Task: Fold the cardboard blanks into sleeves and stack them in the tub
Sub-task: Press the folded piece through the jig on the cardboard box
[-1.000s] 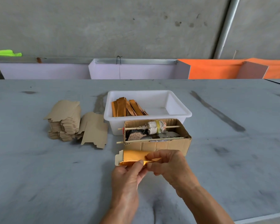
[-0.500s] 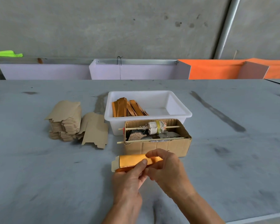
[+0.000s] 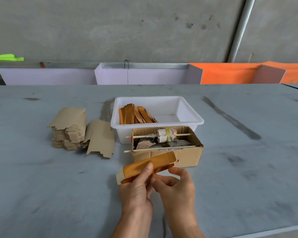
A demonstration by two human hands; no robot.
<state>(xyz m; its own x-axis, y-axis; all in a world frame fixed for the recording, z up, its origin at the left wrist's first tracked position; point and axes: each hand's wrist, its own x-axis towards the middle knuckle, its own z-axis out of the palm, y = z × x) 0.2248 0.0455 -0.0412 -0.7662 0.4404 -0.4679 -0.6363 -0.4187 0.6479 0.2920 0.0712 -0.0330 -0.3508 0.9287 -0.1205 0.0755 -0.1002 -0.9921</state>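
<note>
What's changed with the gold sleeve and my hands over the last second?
The gold sleeve has been folded flatter and tilted, its right end now raised toward the cardboard box. The left hand keeps its thumb on top; the right hand has slid to the lower edge. The tub, the blanks and the box stayed put.

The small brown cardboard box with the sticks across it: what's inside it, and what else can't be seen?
- Small brown cardboard box, head view: grey lumps and a taped bundle, too indistinct to identify.
- White plastic tub: its near wall hides the lower ends of the orange sleeves.
- Orange sleeve in hand: the left hand covers its seam.
</note>
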